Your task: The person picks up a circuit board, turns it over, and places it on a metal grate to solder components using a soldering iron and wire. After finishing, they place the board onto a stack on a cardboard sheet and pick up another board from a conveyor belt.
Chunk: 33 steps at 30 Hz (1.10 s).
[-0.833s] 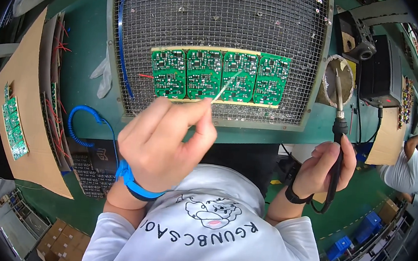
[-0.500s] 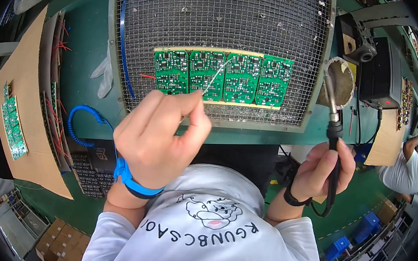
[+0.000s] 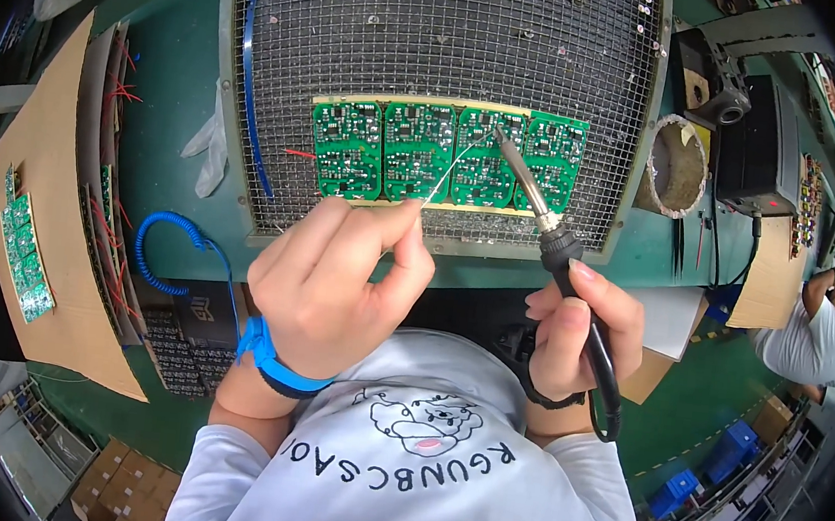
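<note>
A panel of several joined green circuit boards [image 3: 417, 165] lies on a wire mesh grid. My left hand [image 3: 340, 278], with a blue wrist strap [image 3: 272, 357], pinches a thin strand of solder wire [image 3: 449, 170] that slants up over the boards. In my right hand [image 3: 591, 333] is a soldering iron [image 3: 534, 193], held like a pen. Its tip is at the upper part of the third board from the left, close to the wire's far end. Whether tip and wire touch I cannot tell.
The metal-framed mesh [image 3: 439, 42] covers the bench's middle. To its right stand a round holder [image 3: 675, 165] and a black box-shaped unit [image 3: 765, 143]. Cardboard [image 3: 69, 227] with another green board strip [image 3: 26, 258] is at left, near a coiled blue cord [image 3: 153, 245]. Another person [image 3: 812, 339] sits far right.
My right hand has brought the soldering iron leftward from beside the round holder to over the boards. My left hand and the solder wire have shifted slightly right.
</note>
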Available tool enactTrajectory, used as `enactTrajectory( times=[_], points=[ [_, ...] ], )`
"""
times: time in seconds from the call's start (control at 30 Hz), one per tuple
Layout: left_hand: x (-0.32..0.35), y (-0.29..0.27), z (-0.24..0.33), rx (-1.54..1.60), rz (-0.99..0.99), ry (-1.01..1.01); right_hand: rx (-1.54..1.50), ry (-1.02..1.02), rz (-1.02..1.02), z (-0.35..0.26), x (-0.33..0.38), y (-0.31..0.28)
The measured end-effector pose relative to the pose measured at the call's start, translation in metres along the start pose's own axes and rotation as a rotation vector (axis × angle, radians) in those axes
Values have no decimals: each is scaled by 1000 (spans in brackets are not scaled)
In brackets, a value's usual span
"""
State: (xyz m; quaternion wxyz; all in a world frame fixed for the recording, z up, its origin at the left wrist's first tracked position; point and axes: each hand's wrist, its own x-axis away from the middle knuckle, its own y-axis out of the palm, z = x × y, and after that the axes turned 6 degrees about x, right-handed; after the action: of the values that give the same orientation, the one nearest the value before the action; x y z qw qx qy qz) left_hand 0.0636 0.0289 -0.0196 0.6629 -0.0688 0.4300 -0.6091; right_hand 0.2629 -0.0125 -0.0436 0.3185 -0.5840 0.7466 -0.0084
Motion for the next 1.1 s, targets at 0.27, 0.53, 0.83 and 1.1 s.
enactTrajectory(
  times=[0.27, 0.53, 0.83, 1.1],
  points=[
    [1, 1, -1, 31, 10, 0, 60, -72, 15, -5, 4, 7],
    [4, -14, 6, -50, -30, -51, 6, 59, 1, -14, 6, -12],
    [4, -14, 4, -7, 16, -79, 132, 141, 549, 29, 6, -38],
    [1, -8, 4, 16, 14, -23, 465, 207, 450, 36, 2, -38]
  ],
)
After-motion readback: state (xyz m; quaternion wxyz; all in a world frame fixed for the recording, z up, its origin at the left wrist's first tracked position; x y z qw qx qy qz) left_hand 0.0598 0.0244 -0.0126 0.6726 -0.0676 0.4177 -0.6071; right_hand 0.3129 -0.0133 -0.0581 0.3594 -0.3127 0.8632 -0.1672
